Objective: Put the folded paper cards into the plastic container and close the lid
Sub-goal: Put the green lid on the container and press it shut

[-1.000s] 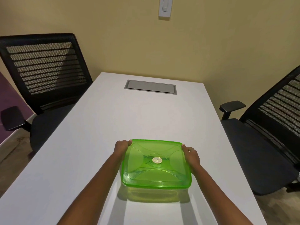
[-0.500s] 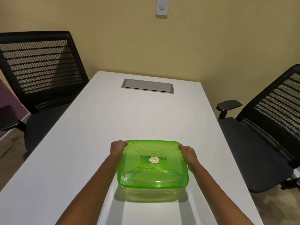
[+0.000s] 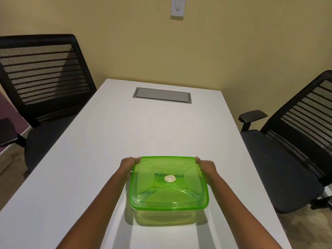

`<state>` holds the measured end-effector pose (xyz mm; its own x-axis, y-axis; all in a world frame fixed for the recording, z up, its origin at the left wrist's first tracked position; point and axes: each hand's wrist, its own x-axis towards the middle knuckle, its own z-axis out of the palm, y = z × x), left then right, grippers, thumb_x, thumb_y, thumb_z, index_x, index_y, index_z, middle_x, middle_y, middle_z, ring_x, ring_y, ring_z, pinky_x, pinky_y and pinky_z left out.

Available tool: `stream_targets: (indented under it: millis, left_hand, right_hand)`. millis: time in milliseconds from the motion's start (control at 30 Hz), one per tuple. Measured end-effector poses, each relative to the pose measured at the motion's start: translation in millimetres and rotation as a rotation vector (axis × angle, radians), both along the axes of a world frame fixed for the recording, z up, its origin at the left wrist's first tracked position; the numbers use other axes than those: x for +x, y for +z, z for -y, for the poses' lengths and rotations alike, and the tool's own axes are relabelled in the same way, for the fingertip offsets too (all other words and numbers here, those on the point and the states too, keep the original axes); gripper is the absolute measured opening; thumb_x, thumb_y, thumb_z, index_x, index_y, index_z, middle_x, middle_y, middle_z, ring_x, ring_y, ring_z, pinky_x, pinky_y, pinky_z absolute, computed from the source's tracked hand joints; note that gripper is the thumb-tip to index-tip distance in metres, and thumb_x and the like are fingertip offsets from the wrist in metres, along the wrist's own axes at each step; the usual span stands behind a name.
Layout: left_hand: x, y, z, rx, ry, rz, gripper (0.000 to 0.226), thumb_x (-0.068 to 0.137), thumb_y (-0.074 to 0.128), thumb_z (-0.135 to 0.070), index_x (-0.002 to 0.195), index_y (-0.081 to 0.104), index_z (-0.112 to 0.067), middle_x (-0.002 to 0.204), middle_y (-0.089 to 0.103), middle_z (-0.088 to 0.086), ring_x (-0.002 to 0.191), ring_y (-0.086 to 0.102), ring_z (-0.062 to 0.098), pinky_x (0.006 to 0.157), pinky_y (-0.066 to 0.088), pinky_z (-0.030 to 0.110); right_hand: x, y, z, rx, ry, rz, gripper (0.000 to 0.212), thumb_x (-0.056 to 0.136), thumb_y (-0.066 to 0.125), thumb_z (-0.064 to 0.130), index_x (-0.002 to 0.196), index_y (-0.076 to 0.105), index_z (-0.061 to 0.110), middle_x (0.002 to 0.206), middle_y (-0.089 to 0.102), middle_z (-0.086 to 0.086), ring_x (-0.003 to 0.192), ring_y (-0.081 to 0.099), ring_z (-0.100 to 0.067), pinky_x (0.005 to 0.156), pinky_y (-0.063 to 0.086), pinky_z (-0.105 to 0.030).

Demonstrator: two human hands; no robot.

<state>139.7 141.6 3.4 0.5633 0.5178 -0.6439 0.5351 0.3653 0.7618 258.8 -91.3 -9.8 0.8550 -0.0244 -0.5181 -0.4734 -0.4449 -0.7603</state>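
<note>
The left hand (image 3: 128, 165) and right hand (image 3: 206, 167) grip the green container's (image 3: 168, 184) far corners, fingers curled on its lid (image 3: 168, 169). Uneven pressure could leave one corner unsealed.

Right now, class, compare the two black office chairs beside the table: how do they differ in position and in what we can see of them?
The left chair stands toward the far end of the table; the right chair stands nearer the camera. The left chair's mesh back is seen nearly front-on; the right chair's is seen at an angle. The right chair's near armrest shows in full; the left chair's is cut off. Both are black with striped mesh backs.
</note>
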Motion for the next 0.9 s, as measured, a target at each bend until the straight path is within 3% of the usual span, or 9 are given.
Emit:
stream_targets:
  millis: [67, 200, 267, 333, 467, 567, 633, 800, 900]
  left_hand:
    - [0, -1, 0, 0.001, 0.006, 0.001, 0.039, 0.092, 0.055, -0.008, 0.125, 0.051, 0.012, 0.135, 0.053, 0.027, 0.099, 0.050, 0.026, 0.079, 0.042, 0.032]
    - [0, -2, 0, 0.033, 0.011, -0.014, 0.040, 0.090, 0.058, -0.008, 0.125, 0.052, 0.011, 0.136, 0.053, 0.026, 0.126, 0.049, 0.037, 0.105, 0.038, 0.043]
    - [-1, -3, 0, 0.048, 0.010, -0.011, 0.040, 0.090, 0.058, -0.008, 0.124, 0.053, 0.012, 0.134, 0.054, 0.026, 0.126, 0.049, 0.037, 0.106, 0.039, 0.043]
    - [-1, -3, 3, 0.128, 0.005, -0.014, 0.039, 0.090, 0.058, -0.012, 0.121, 0.056, 0.011, 0.132, 0.056, 0.026, 0.124, 0.052, 0.037, 0.106, 0.040, 0.043]
    - [-16, 0, 26, 0.564, -0.103, -0.137, 0.038, 0.096, 0.044, -0.030, 0.117, 0.057, -0.001, 0.129, 0.057, 0.022, 0.117, 0.055, 0.036, 0.096, 0.044, 0.040]
    - [-37, -2, 40, 0.653, -0.100, -0.180, 0.039, 0.098, 0.035, -0.033, 0.117, 0.054, -0.004, 0.130, 0.054, 0.021, 0.116, 0.054, 0.038, 0.094, 0.043, 0.042]
    - [-54, -6, 48, 0.660, -0.077, -0.200, 0.041, 0.099, 0.033, -0.035, 0.114, 0.054, -0.003, 0.126, 0.058, 0.021, 0.113, 0.056, 0.038, 0.093, 0.044, 0.041]
    - [-91, -12, 72, 0.670, -0.021, -0.201, 0.036, 0.099, 0.033, -0.037, 0.099, 0.047, -0.005, 0.114, 0.063, 0.028, 0.106, 0.060, 0.041, 0.086, 0.046, 0.042]
    - [-94, -8, 76, 0.656, -0.009, -0.183, 0.027, 0.099, 0.034, -0.036, 0.090, 0.037, -0.010, 0.112, 0.063, 0.032, 0.105, 0.060, 0.043, 0.087, 0.046, 0.045]
  right_hand:
    - [1, 0, -2, 0.013, -0.054, -0.018, 0.047, 0.091, 0.058, 0.024, 0.052, 0.036, 0.009, 0.056, 0.035, -0.004, 0.053, 0.031, -0.017, 0.059, 0.029, -0.029]
    - [1, 0, -5, -0.051, -0.026, -0.025, 0.049, 0.095, 0.053, 0.024, 0.052, 0.035, 0.008, 0.059, 0.034, -0.004, 0.074, 0.039, -0.024, 0.075, 0.028, -0.030]
    - [1, 0, -4, -0.035, -0.052, -0.020, 0.048, 0.094, 0.054, 0.024, 0.052, 0.035, 0.008, 0.058, 0.036, -0.004, 0.077, 0.040, -0.024, 0.072, 0.030, -0.032]
    - [-1, 1, -2, -0.046, -0.022, 0.016, 0.051, 0.093, 0.055, 0.026, 0.050, 0.034, 0.009, 0.056, 0.036, -0.004, 0.064, 0.038, -0.023, 0.066, 0.030, -0.031]
    - [-19, 4, 6, -0.111, 0.089, 0.129, 0.047, 0.096, 0.047, 0.032, 0.053, 0.042, 0.014, 0.061, 0.044, -0.001, 0.078, 0.044, -0.023, 0.068, 0.032, -0.027]
    - [-43, 4, 22, -0.085, 0.115, 0.147, 0.033, 0.095, 0.048, 0.033, 0.089, 0.063, 0.005, 0.090, 0.060, -0.008, 0.091, 0.054, -0.025, 0.077, 0.035, -0.027]
    - [-64, 1, 34, -0.116, 0.099, 0.171, 0.037, 0.094, 0.051, 0.035, 0.104, 0.062, 0.001, 0.099, 0.061, -0.010, 0.101, 0.058, -0.029, 0.078, 0.037, -0.027]
    - [-114, -14, 54, -0.123, 0.056, 0.179, 0.039, 0.091, 0.051, 0.044, 0.069, 0.043, 0.014, 0.067, 0.053, -0.006, 0.066, 0.053, -0.025, 0.066, 0.042, -0.030]
    - [-124, -14, 53, -0.135, 0.038, 0.173, 0.046, 0.093, 0.046, 0.047, 0.062, 0.034, 0.014, 0.069, 0.052, -0.011, 0.071, 0.052, -0.025, 0.065, 0.038, -0.030]
